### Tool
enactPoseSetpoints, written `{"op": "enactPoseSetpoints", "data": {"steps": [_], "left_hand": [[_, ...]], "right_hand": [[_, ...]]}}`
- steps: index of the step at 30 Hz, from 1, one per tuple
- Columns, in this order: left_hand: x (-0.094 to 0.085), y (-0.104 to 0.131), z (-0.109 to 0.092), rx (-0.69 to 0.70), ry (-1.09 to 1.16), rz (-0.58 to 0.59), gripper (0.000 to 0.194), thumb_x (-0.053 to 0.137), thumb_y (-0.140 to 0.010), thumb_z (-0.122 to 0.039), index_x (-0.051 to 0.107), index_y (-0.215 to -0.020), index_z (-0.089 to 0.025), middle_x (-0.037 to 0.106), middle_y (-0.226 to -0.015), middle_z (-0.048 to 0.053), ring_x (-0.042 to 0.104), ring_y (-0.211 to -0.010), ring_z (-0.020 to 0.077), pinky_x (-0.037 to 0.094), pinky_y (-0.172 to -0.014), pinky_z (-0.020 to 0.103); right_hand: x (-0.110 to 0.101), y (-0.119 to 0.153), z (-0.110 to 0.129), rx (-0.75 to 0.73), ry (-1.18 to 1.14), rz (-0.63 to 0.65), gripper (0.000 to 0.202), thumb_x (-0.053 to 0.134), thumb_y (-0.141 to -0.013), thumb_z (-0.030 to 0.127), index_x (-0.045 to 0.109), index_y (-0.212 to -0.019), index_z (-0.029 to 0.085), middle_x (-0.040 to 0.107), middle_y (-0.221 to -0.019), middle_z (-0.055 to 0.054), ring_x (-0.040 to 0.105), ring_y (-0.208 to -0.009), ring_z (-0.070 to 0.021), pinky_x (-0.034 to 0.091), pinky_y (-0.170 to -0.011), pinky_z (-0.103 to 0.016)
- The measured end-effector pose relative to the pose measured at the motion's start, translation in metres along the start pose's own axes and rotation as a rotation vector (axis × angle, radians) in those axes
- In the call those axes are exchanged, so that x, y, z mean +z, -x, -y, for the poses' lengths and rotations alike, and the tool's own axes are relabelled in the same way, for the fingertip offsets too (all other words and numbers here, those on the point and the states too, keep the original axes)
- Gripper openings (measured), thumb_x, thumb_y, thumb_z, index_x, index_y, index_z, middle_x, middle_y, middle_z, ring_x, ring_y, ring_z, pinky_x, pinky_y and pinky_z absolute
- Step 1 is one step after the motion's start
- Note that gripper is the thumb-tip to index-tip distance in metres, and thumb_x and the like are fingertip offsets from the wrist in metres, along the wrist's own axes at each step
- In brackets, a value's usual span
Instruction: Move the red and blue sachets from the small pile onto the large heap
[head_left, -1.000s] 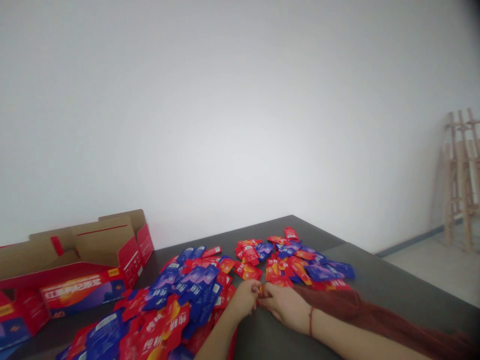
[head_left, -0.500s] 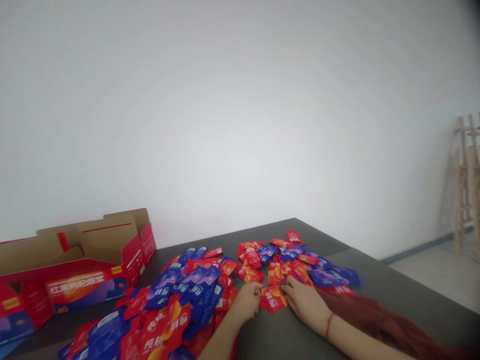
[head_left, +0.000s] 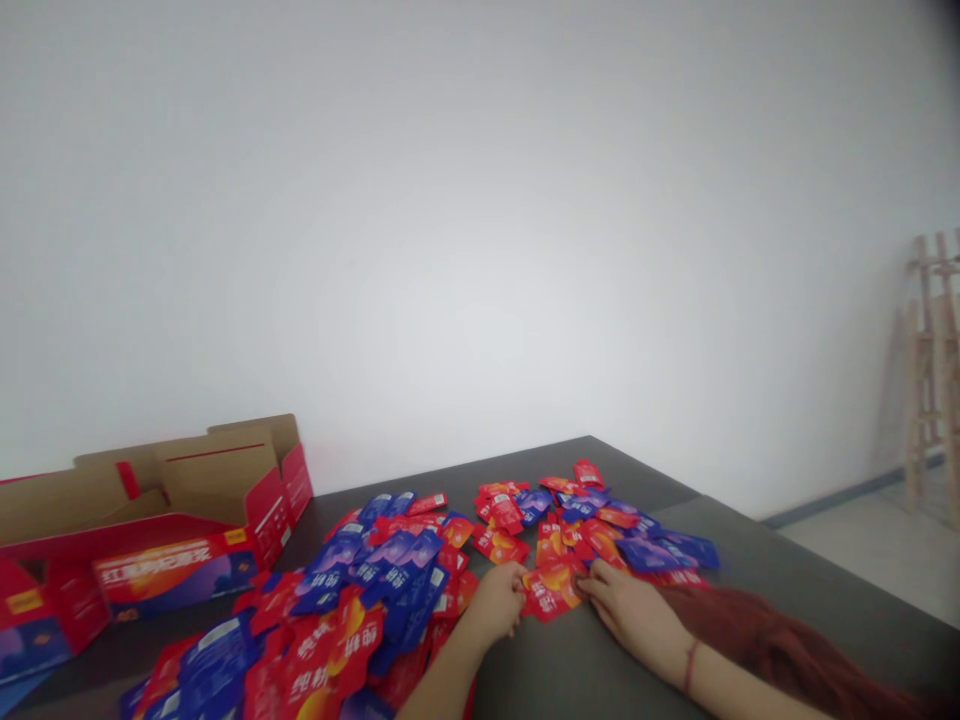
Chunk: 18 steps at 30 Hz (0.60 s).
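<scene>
Dark tabletop [head_left: 540,668]: left hand [head_left: 496,602] and right hand [head_left: 636,612] apparently pinch a red sachet [head_left: 552,590], fingers hiding the gripped edges.

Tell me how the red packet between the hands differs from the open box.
The red packet is small and flat; the open box is far larger, with standing walls. The packet is between the left hand and right hand; the box stands apart from them. Both things are partly red.
</scene>
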<state>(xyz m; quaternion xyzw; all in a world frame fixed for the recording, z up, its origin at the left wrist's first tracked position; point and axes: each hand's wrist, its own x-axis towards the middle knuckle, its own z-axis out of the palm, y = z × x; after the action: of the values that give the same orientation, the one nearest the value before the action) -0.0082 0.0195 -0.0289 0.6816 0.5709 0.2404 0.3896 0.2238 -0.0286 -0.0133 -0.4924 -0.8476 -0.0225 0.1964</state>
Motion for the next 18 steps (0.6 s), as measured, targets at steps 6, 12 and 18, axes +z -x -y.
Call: {"op": "enactPoseSetpoints", "data": {"steps": [6,12,18], "left_hand": [[-0.002,0.002,-0.003,0.021,-0.011,0.007,0.029,0.044,-0.077,-0.005,0.058,-0.1,-0.018,0.048,-0.066,-0.006,0.044,-0.044,0.0062,0.035,-0.04,0.015],[-0.003,0.005,-0.004,0.042,-0.024,-0.006,0.022,0.044,-0.079,-0.007,0.054,-0.095,-0.019,0.048,-0.069,-0.007,0.043,-0.043,0.0052,0.033,-0.039,0.015],[0.001,0.003,-0.002,0.006,-0.009,-0.064,0.022,0.045,-0.077,-0.004,0.049,-0.091,-0.019,0.049,-0.074,-0.006,0.042,-0.042,0.0049,0.032,-0.039,0.016]], "right_hand": [[0.002,-0.02,0.024,-0.053,0.049,0.018,0.032,0.037,-0.095,0.021,0.064,-0.111,0.02,0.062,-0.1,-0.008,0.06,-0.083,-0.0178,0.046,-0.071,-0.027],[0.003,-0.021,0.041,-0.253,0.025,0.037,0.028,0.04,-0.096,0.026,0.067,-0.102,0.026,0.061,-0.09,-0.004,0.058,-0.077,-0.0165,0.043,-0.066,-0.024],[0.004,-0.011,0.001,0.007,-0.019,-0.068,0.032,0.037,-0.095,0.023,0.066,-0.109,0.024,0.061,-0.096,-0.007,0.061,-0.082,-0.0178,0.048,-0.071,-0.027]]}}
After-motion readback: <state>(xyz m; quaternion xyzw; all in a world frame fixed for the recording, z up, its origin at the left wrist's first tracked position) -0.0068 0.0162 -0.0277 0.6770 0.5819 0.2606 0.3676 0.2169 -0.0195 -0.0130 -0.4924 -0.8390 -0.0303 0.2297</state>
